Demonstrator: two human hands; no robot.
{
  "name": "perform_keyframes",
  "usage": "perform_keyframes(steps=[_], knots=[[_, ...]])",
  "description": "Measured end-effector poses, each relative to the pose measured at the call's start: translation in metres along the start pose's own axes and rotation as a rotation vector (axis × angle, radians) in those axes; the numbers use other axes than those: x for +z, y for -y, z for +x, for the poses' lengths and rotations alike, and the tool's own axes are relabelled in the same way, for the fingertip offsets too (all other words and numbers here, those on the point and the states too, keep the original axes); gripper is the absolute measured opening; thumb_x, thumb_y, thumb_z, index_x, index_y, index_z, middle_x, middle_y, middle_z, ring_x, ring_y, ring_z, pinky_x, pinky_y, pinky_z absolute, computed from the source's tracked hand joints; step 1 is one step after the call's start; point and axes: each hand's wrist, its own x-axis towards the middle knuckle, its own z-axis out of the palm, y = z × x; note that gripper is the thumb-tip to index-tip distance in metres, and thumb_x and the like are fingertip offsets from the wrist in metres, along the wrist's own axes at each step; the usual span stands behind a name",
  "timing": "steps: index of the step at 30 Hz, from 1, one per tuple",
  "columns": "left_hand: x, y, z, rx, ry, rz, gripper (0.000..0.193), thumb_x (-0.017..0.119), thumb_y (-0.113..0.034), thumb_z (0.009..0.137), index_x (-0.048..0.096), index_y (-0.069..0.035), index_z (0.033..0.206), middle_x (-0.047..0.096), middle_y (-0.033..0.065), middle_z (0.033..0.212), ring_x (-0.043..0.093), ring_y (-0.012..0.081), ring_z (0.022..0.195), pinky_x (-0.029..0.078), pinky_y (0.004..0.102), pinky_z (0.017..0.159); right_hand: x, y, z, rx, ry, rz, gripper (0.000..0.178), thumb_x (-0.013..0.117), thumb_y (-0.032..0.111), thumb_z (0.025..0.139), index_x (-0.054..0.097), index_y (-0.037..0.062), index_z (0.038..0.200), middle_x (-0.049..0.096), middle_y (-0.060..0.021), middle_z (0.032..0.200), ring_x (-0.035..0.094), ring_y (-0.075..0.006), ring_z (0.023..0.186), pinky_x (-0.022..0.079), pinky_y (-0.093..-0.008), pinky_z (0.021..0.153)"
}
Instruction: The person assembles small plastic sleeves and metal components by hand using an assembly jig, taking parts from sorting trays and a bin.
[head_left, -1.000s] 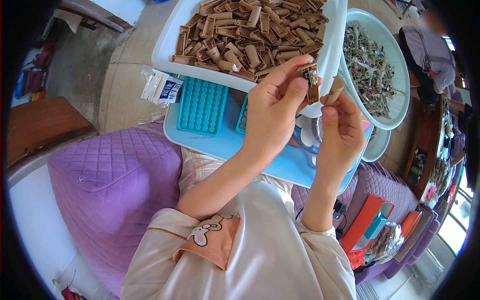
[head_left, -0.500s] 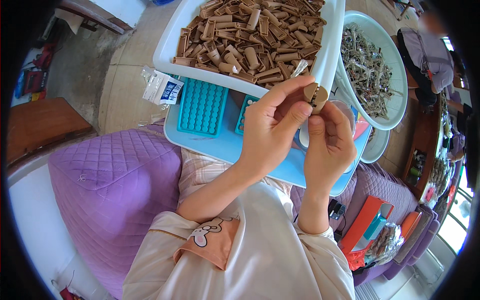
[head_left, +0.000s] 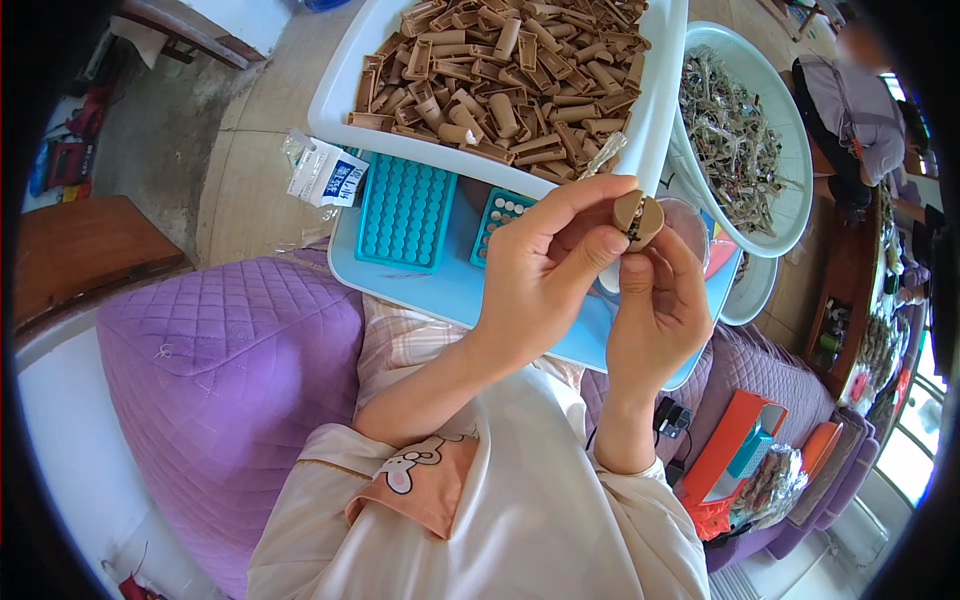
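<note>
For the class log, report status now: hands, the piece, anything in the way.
Left hand and right hand both pinch one small brown cap. Held above the blue tray. Nothing in the way.

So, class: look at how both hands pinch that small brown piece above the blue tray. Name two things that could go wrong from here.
1. The small brown piece is held only at the fingertips of the left hand and right hand; a slip could drop it onto the blue tray or into the lap.
2. The white tray heaped with brown tubes sits close behind the hands; a knock might scatter the tubes.
</note>
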Motion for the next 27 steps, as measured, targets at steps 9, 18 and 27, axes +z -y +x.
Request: perform_keyframes(steps=[9, 18, 27], knots=[[-0.001, -0.006, -0.003, 0.008, -0.004, 0.07, 0.029, 0.054, -0.001, 0.079, 0.05, 0.001, 0.108, 0.06, 0.0075, 0.092, 0.056, 0.0114, 0.085, 0.046, 0.0215, 0.073, -0.001, 0.004, -0.004, -0.056, 0.005, 0.041, 0.019, 0.059, 0.0, 0.074, 0.055, -0.0036, 0.092, 0.058, -0.0084, 0.085, 0.056, -0.0117, 0.074, 0.047, -0.022, 0.065], [-0.006, -0.007, -0.007, -0.027, 0.057, 0.224, 0.036, 0.059, -0.01, 0.077, 0.048, 0.001, 0.11, 0.058, 0.0083, 0.095, 0.055, 0.0106, 0.085, 0.045, 0.0221, 0.073, 0.003, 0.004, -0.003, -0.033, 0.051, -0.054, 0.021, 0.059, -0.007, 0.069, 0.054, -0.0023, 0.089, 0.058, -0.009, 0.083, 0.057, -0.0139, 0.074, 0.048, -0.0229, 0.063], [-0.007, 0.01, -0.011, 0.261, 0.118, 0.48, 0.042, 0.046, -0.035, 0.084, 0.05, 0.003, 0.102, 0.057, 0.0129, 0.096, 0.054, 0.0168, 0.088, 0.042, 0.0282, 0.08, 0.001, -0.01, -0.005, -0.274, 0.321, -0.207, 0.023, 0.051, -0.001, 0.071, 0.049, -0.0013, 0.094, 0.049, -0.0129, 0.072, 0.049, -0.027, 0.055, 0.038, -0.0306, 0.045]])
